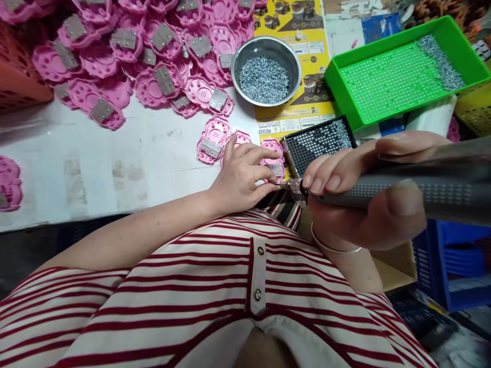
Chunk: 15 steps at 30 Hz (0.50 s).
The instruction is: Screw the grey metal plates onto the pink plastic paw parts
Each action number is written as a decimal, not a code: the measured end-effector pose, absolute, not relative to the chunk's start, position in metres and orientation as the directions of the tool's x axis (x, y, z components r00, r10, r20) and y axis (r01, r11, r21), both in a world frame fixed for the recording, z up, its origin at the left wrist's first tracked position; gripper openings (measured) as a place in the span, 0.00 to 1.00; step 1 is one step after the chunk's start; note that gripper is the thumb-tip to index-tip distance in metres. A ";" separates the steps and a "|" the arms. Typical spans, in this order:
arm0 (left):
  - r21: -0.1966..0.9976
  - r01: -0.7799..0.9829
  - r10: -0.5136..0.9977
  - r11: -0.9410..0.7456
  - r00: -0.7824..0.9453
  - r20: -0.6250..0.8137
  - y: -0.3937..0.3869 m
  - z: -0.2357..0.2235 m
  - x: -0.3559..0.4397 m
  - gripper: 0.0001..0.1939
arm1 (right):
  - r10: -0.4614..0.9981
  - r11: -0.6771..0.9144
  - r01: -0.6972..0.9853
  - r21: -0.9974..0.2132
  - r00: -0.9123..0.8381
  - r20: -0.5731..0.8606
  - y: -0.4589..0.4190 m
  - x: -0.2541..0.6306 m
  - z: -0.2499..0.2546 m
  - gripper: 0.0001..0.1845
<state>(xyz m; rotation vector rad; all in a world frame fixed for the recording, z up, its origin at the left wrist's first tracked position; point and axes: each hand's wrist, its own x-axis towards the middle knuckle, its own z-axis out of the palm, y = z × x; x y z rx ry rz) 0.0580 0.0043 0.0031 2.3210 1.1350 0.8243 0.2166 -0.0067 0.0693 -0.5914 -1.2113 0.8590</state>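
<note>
My right hand (356, 189) is wrapped round a grey electric screwdriver (399, 189), which lies almost level and points left. The bit of the screwdriver reaches the fingertips of my left hand (245, 176). Thumb and index finger of that hand are pinched together at the bit's tip; anything small between them is hidden. The other fingers spread over pink plastic parts on the table. One pink part with a metal plate (274, 158) shows beyond these fingers, and another pink part (240, 139) is partly covered by the hand. Left of it lies a third pink part (211, 140).
A large heap of pink parts (164, 38) with metal plates fills the back left. Screws fill a steel bowl (294, 76). A black perforated tray (307, 158) and a green tray (368, 99) also contain screws. Blue crates (431, 266) stand low at right.
</note>
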 end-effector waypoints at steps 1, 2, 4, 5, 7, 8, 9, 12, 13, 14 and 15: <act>0.598 0.555 0.808 -0.578 0.490 0.327 0.004 0.003 0.058 0.08 | 0.748 0.661 -0.278 -0.697 0.167 0.643 -0.004 0.214 0.067 0.10; 0.596 0.555 0.807 -0.580 0.491 0.329 0.004 0.003 0.059 0.08 | 0.711 0.701 -0.280 -0.656 0.200 0.675 -0.001 0.211 0.065 0.11; 0.593 0.562 0.810 -0.577 0.487 0.326 0.004 0.002 0.059 0.08 | 0.792 0.610 -0.229 -0.759 0.148 0.592 -0.001 0.209 0.063 0.14; 0.593 0.565 0.812 -0.574 0.484 0.325 0.004 0.002 0.059 0.08 | 0.852 0.524 -0.196 -0.829 0.108 0.513 -0.003 0.208 0.065 0.17; 0.593 0.558 0.808 -0.581 0.482 0.337 0.005 0.001 0.058 0.06 | 0.921 0.389 -0.164 -0.907 0.046 0.387 -0.008 0.208 0.071 0.23; 0.593 0.549 0.802 -0.589 0.484 0.350 0.005 0.001 0.058 0.06 | 0.933 0.359 -0.166 -0.919 0.034 0.358 -0.011 0.207 0.075 0.25; 0.592 0.538 0.795 -0.600 0.486 0.363 0.005 0.001 0.057 0.05 | 0.939 0.343 -0.173 -0.923 0.028 0.343 -0.013 0.206 0.079 0.25; 0.587 0.519 0.778 -0.621 0.495 0.386 0.006 0.000 0.057 0.08 | 0.944 0.328 -0.177 -0.928 0.026 0.329 -0.015 0.203 0.090 0.25; 0.587 0.522 0.780 -0.619 0.496 0.382 0.006 -0.001 0.056 0.09 | 0.945 0.326 -0.173 -0.929 0.027 0.326 -0.015 0.203 0.092 0.25; 0.588 0.525 0.782 -0.616 0.497 0.376 0.006 -0.001 0.056 0.09 | 0.946 0.323 -0.169 -0.931 0.028 0.323 -0.015 0.202 0.094 0.25; 0.590 0.525 0.784 -0.613 0.498 0.371 0.006 -0.001 0.056 0.10 | 0.947 0.320 -0.164 -0.933 0.029 0.320 -0.015 0.202 0.095 0.25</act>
